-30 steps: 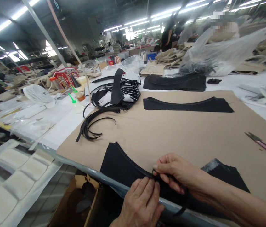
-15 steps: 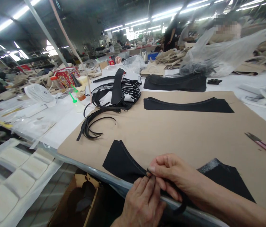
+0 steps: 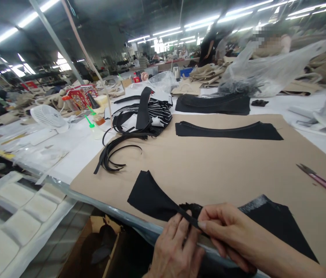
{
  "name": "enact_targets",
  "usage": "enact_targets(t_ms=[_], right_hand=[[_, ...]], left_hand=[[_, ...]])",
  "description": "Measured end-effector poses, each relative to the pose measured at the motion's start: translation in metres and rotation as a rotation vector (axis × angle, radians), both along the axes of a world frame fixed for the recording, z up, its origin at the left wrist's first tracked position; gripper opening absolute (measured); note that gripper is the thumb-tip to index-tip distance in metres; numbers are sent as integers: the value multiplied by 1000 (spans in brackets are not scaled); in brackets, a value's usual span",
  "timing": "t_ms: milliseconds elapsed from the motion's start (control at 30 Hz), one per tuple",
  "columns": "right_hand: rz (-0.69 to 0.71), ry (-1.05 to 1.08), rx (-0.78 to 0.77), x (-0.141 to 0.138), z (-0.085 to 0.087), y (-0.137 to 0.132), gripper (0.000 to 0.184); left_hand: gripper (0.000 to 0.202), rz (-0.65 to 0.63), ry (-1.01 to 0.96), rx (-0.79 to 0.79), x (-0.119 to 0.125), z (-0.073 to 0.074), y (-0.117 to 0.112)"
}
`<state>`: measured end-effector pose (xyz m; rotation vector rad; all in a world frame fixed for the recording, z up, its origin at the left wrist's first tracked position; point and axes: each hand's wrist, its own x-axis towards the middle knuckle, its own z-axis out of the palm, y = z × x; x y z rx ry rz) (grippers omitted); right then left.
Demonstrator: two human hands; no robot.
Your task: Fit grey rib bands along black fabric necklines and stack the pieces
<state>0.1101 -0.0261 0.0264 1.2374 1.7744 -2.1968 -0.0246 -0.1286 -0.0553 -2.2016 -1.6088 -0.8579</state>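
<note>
A curved black fabric piece (image 3: 151, 197) lies at the near edge of a tan cardboard sheet (image 3: 209, 166). A narrow black strip (image 3: 186, 215) runs along its upper edge. My right hand (image 3: 226, 231) pinches that strip between thumb and fingers and lifts it off the piece. My left hand (image 3: 174, 251) presses down with closed fingers on the fabric right beside the pinch. A second black curved piece (image 3: 226, 130) lies farther back on the cardboard.
Loose black strips (image 3: 116, 148) lie left of the cardboard. Pink-handled snips (image 3: 321, 181) rest at the right. A white fan (image 3: 48, 116), glue bottles (image 3: 92, 123) and a stack of black pieces (image 3: 213, 103) stand behind. Other people work at far tables.
My right hand has moved down and right, pulling the strip up off the fabric edge. My left hand has stayed pressed beside it.
</note>
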Motion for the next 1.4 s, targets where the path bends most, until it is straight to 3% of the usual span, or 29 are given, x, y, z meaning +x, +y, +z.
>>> enact_targets(t_ms=[167,267,333,467,600,767,933,1400], right_hand=[[-21,-154,172,9,-15,4,15],[37,-260,311,9,-19,10,16],[95,-323,424,8,-18,12,17],[163,-369,633,4,-11,13,22],[204,-442,757,2,-6,9,26],[241,-513,864,3,-10,5,26],[286,-558,961,3,-14,5,25],[320,-627,972,-2,-13,6,27]], left_hand=[[31,-54,66,123,-2,-4,0],[24,-118,75,212,-6,-2,0],[23,-96,-1,245,-13,4,0],[28,38,-78,58,-38,19,8],[32,46,26,-91,-60,18,17],[32,17,107,-116,-67,7,14],[32,44,150,-70,-68,6,10],[32,76,195,-47,-66,10,5]])
